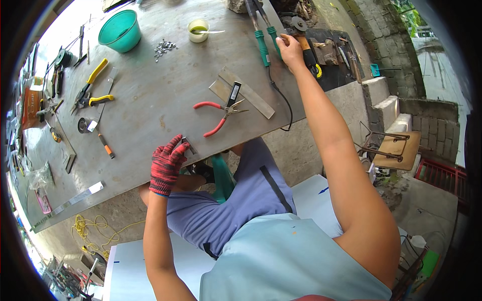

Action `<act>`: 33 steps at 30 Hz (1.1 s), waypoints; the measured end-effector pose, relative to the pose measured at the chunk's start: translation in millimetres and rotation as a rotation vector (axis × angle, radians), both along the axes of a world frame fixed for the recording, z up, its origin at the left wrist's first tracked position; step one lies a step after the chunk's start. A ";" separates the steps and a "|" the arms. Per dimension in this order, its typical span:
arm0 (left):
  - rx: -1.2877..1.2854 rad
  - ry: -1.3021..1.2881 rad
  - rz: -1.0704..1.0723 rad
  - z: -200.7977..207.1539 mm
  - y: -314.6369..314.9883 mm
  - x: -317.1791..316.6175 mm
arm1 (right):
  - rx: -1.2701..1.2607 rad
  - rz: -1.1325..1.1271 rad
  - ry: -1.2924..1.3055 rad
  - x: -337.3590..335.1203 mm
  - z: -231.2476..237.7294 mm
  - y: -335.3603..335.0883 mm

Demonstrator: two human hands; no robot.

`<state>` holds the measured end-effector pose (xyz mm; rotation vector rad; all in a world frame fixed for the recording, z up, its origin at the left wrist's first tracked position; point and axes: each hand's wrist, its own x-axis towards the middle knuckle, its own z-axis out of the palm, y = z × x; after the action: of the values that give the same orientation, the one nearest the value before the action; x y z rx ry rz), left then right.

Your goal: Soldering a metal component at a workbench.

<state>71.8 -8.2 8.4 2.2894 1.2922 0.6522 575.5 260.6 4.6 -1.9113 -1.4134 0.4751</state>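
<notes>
My left hand (168,161), in a red and black knitted glove, is at the table's near edge. Its fingers pinch a small dark metal piece (187,143), partly hidden by the glove. Bare and stretched far forward, my right hand (291,51) closes on the green handle (273,38) of a soldering iron. A second green-handled soldering iron (262,48) lies just left of it, its black cord trailing over the edge. Between my hands are red-handled pliers (217,119), a small black and silver block (234,94) and flat metal strips (248,94).
On the metal table (150,95) stand a green bowl (119,31) and a small cup with a stick (198,31), near metal bits (164,49). Yellow-handled snips (93,85) and a screwdriver (106,146) lie left. An angle grinder (304,42) is at right.
</notes>
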 end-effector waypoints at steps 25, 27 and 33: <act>-0.025 0.004 -0.004 6.4 1.0 0.2 | 0.023 0.671 0.105 -265.1 69.1 -56.2; -0.026 -0.014 -0.004 4.4 2.4 0.2 | 0.083 0.635 0.060 -271.7 62.5 -38.3; -0.050 -0.037 0.002 8.6 0.9 0.5 | 0.091 0.656 -0.041 -291.2 47.2 7.5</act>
<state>72.3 -7.3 17.0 2.2263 1.2792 0.6521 284.3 268.1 51.8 -1.3571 -2.0467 0.6583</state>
